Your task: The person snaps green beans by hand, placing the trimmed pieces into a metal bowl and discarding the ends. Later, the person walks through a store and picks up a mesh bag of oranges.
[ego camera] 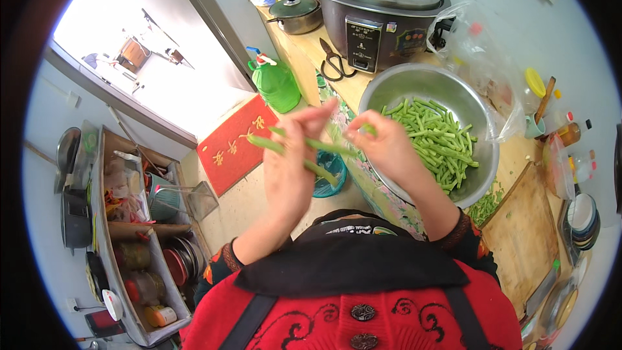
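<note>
My left hand (291,165) is closed around a few green beans (318,171), whose ends stick out on both sides of the fingers. Close to its right, my right hand (384,138) pinches a short green piece (369,130), apparently of bean, between thumb and fingers. The tip of one held bean reaches toward the right fingers; whether they touch is unclear. Beyond and under the right hand, a large stainless steel bowl (427,74) holds many cut bean pieces (437,146). Below the hands, a bin with a blue-green bag (342,182) is partly hidden.
An electric cooker (335,34), scissors (333,65) and a lidded pot (296,22) stand at the counter's far end. Right are a plastic bag (495,73), a wooden board (522,238) and a knife (542,287). A green jug (277,82) and open shelves (150,231) are left.
</note>
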A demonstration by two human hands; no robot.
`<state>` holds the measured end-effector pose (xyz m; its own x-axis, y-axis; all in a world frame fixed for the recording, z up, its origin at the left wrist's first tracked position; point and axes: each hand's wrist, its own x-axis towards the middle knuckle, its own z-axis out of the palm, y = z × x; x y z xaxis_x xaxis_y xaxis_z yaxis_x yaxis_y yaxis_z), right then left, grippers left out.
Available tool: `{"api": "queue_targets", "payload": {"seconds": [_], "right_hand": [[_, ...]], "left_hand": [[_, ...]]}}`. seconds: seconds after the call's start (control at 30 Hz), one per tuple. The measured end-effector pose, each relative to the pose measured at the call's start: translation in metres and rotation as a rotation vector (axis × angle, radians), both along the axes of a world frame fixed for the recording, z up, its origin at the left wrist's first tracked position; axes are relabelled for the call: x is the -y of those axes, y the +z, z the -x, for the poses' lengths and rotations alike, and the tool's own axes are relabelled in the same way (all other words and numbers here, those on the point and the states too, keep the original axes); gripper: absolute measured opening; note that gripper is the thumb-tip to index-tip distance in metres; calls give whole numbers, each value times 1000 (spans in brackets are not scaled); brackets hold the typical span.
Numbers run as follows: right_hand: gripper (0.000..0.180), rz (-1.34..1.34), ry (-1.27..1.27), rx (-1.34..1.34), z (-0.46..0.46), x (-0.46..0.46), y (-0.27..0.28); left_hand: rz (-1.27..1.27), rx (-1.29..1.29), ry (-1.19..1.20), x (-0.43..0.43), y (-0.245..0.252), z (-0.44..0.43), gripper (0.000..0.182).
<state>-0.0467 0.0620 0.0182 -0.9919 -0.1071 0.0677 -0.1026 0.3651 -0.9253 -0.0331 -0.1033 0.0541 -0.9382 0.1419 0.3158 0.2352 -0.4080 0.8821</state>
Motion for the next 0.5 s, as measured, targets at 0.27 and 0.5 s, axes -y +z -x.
{"api": "queue_targets", "payload": {"seconds": [0.27, 0.5], "right_hand": [[25, 114, 225, -121, -22, 20, 17], [28, 864, 199, 317, -14, 8, -5]], "left_hand": [[460, -235, 123, -3, -16, 2, 45], [564, -509, 21, -10, -26, -8, 47]]}}
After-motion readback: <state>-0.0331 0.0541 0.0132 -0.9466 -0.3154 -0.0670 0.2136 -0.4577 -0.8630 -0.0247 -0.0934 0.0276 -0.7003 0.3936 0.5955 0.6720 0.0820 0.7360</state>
